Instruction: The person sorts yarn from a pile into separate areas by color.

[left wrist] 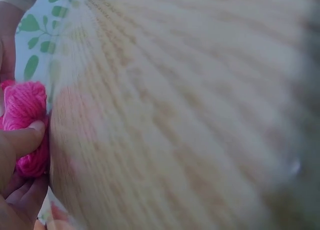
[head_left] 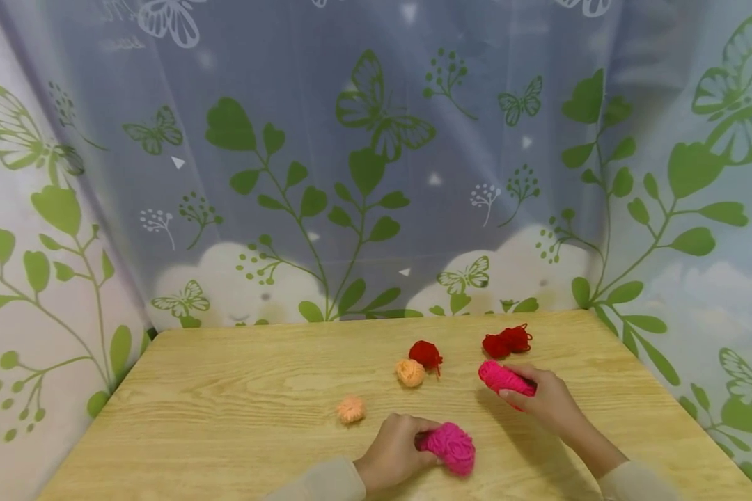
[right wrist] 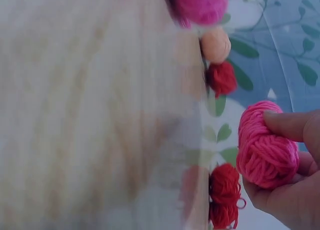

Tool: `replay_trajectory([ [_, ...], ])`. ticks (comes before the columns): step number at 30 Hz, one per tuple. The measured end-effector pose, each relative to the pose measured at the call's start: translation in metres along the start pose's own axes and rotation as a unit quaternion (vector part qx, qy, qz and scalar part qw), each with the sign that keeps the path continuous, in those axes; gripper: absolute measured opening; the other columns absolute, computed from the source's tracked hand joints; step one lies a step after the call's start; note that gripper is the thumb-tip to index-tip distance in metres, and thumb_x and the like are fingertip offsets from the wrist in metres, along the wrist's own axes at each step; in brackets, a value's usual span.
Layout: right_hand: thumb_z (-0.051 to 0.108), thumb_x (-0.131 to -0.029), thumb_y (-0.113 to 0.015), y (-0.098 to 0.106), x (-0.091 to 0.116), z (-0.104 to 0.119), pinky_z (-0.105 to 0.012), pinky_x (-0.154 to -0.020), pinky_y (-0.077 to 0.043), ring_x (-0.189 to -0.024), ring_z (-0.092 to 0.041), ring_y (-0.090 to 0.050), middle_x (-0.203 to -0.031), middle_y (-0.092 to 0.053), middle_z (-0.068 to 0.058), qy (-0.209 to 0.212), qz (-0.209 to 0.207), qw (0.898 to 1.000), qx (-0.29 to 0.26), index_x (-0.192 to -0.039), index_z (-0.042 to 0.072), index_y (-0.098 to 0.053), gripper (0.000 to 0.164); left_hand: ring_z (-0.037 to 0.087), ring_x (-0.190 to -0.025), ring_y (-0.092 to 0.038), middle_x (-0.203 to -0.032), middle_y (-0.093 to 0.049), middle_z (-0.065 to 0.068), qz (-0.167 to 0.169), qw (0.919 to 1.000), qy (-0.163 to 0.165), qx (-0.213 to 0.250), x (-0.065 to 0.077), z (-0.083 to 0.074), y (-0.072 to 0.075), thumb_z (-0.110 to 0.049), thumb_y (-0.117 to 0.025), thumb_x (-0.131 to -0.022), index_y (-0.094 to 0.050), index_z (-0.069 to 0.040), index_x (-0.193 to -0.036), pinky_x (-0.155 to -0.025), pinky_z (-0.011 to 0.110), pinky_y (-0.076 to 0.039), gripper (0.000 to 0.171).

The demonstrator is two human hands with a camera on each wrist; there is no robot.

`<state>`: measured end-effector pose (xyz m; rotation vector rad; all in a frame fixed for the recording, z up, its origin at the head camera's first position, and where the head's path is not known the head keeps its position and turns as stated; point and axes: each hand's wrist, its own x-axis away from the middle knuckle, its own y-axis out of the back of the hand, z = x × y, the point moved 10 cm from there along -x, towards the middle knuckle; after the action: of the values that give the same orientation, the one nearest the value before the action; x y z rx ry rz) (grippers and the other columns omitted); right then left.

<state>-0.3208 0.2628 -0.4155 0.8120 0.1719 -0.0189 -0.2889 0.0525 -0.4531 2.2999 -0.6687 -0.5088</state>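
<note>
My left hand [head_left: 396, 451] grips a magenta ball of yarn [head_left: 454, 449] low over the front of the table, thumb on its near side. In the left wrist view that yarn ball [left wrist: 31, 107] sits between thumb and fingers. Further right, my right hand [head_left: 553, 402] holds a hot-pink skein of yarn [head_left: 503, 378], pinched between thumb and fingers. The right wrist view shows this skein [right wrist: 267, 147] raised off the table. Just beyond it lies a dark red yarn bundle [head_left: 506, 342] with loose loops at one end.
A dark red yarn ball [head_left: 425, 354] sits against a peach yarn ball [head_left: 410, 374] at the table's middle. Another peach ball [head_left: 351, 410] lies nearer, left of them. The wooden table [head_left: 225, 396] meets a leaf-and-butterfly patterned curtain [head_left: 301, 181] at its back edge.
</note>
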Motion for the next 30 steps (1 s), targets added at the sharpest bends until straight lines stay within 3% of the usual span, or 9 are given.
replay_trajectory([
  [14, 0.019, -0.077, -0.080, -0.033, 0.032, 0.013, -0.023, -0.070, -0.050, -0.090, -0.018, -0.059, -0.110, -0.068, -0.015, -0.008, 0.034, 0.999, -0.015, -0.118, 0.000, -0.066, 0.047, -0.005, -0.092, -0.061, -0.105, -0.072, -0.001, -0.001, 0.9999, -0.012, 0.003, 0.000, 0.000, -0.002, -0.011, -0.082, -0.076, -0.072, -0.008, -0.112, -0.075, 0.012, -0.049, 0.038],
  [25, 0.020, -0.076, -0.081, -0.046, 0.038, 0.016, -0.025, -0.075, -0.051, -0.099, -0.022, -0.061, -0.111, -0.068, -0.015, 0.016, 0.050, 0.998, -0.018, -0.116, 0.001, -0.068, 0.045, -0.006, -0.089, -0.060, -0.103, -0.072, -0.001, -0.010, 0.9996, -0.025, -0.002, 0.000, -0.002, -0.002, -0.009, -0.081, -0.076, -0.072, -0.007, -0.111, -0.073, 0.010, -0.049, 0.036],
  [30, 0.022, -0.077, -0.080, -0.052, 0.039, 0.018, -0.025, -0.077, -0.050, -0.100, -0.023, -0.060, -0.113, -0.068, -0.016, 0.027, 0.065, 0.997, -0.021, -0.117, 0.000, -0.067, 0.047, -0.006, -0.089, -0.060, -0.103, -0.072, -0.001, -0.007, 0.9998, -0.016, 0.000, 0.001, -0.001, -0.003, -0.009, -0.081, -0.076, -0.073, -0.008, -0.110, -0.073, 0.011, -0.049, 0.035],
])
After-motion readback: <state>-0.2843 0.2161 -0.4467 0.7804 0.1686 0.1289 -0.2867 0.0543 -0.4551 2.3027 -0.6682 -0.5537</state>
